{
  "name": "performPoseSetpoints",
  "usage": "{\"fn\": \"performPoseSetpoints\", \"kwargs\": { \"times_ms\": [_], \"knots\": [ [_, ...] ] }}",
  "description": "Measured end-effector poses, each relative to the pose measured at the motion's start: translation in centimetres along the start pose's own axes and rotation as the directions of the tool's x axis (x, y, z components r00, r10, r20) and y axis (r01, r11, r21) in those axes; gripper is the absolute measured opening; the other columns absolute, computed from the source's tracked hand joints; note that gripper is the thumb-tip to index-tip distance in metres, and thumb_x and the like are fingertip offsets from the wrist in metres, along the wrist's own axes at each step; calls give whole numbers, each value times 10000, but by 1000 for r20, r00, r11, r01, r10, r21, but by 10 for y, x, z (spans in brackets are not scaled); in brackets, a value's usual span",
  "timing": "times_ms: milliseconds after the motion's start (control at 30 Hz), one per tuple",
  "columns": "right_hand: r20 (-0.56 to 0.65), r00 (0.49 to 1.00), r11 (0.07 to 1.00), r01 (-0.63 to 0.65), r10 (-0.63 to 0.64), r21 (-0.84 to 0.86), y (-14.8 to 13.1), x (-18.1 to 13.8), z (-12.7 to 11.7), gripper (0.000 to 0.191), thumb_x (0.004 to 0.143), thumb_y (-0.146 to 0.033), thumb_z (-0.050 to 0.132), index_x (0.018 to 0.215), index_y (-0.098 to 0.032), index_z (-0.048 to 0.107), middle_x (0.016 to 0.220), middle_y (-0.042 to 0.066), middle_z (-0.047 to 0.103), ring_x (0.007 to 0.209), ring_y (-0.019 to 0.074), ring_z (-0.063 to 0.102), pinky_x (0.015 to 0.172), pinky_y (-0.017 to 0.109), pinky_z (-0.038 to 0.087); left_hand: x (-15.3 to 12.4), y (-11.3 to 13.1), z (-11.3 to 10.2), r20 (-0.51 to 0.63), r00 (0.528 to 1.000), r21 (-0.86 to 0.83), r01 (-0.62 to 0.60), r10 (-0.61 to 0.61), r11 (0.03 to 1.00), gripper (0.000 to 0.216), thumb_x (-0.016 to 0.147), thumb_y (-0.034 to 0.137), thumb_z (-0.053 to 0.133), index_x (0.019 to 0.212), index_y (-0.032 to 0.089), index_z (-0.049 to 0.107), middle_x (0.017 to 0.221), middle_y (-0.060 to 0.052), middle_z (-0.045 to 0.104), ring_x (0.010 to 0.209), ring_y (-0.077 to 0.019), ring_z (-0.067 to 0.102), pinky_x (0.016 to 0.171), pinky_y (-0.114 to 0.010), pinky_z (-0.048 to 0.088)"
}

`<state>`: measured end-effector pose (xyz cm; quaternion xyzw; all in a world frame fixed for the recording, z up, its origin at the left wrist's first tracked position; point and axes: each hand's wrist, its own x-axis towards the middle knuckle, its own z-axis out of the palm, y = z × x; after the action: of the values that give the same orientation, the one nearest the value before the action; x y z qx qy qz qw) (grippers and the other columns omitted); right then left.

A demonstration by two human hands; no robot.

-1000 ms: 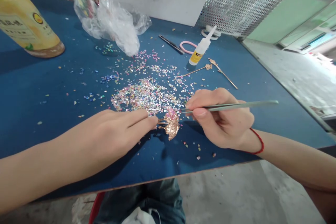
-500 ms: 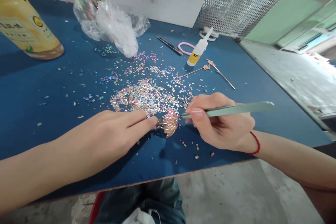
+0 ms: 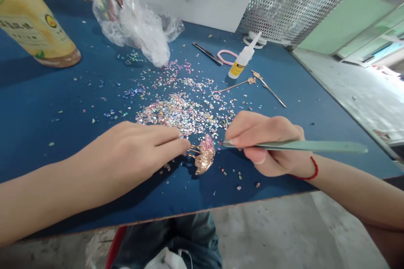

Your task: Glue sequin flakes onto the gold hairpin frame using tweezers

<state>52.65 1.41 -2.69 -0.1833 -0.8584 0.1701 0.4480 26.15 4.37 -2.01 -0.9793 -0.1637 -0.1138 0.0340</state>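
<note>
A small gold umbrella-shaped ornament (image 3: 203, 157), part covered in pink flakes, lies on the blue table (image 3: 47, 105) near its front edge. My left hand (image 3: 139, 151) rests palm down, fingers together, with its fingertips pinning the ornament's prongs. My right hand (image 3: 268, 143) pinches pale green tweezers (image 3: 299, 146), whose tip sits at the ornament's upper right edge. A heap of iridescent flakes (image 3: 176, 113) lies just behind both hands.
A small glue bottle (image 3: 241, 62), two gold hairpins (image 3: 252, 82), a pink band (image 3: 224, 55) and a dark pen-like tool (image 3: 206, 53) lie at the back right. A crumpled plastic bag (image 3: 135, 21) and a yellow bottle (image 3: 34, 21) stand back left. Perforated metal panel (image 3: 293, 0) behind.
The right hand has turned the tweezers lower and flatter, tip still at the ornament. The ornament has shifted slightly under the left fingertips. The view moved a little.
</note>
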Motion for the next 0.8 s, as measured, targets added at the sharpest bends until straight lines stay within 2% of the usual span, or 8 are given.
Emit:
{"fn": "performPoseSetpoints", "kwargs": {
  "times_ms": [133,233,333,567,800],
  "knots": [
    [94,996,1000,-7,4,31,-2,0,2,199,998,-266,505,861,-147,588,772,51,638,743,105,639,631,236,561,3,-6,1,18,999,-43,28,-27,999,405,905,-1,302,919,207,649,846,-27,658,756,-161,606,683,-278,453],
    [155,988,999,-9,3,39,-3,0,7,221,1016,-244,454,869,-133,576,770,58,643,755,105,628,670,253,564,4,-9,4,41,999,-116,40,-35,992,422,895,-14,296,896,215,651,810,-15,614,766,-156,581,733,-279,452],
    [202,979,999,-11,0,52,-4,0,10,208,1021,-228,438,896,-127,570,799,66,651,783,111,636,693,264,562,4,-9,6,4,998,-164,60,-60,985,397,921,30,303,884,222,649,807,-8,613,771,-154,588,742,-276,445],
    [183,982,998,-52,45,35,-2,-1,12,243,1027,-273,436,871,-151,577,783,35,645,752,94,624,667,240,548,2,-14,9,-55,998,-143,-13,5,990,389,936,84,293,896,236,648,840,-7,648,747,-154,611,645,-260,415],
    [221,974,998,-57,47,39,0,-2,11,241,1035,-277,418,895,-150,569,806,42,646,747,90,606,654,239,541,4,-12,8,-7,999,-156,43,-45,987,430,939,116,272,894,250,678,845,-15,659,769,-148,621,673,-259,452]
  ]
}}
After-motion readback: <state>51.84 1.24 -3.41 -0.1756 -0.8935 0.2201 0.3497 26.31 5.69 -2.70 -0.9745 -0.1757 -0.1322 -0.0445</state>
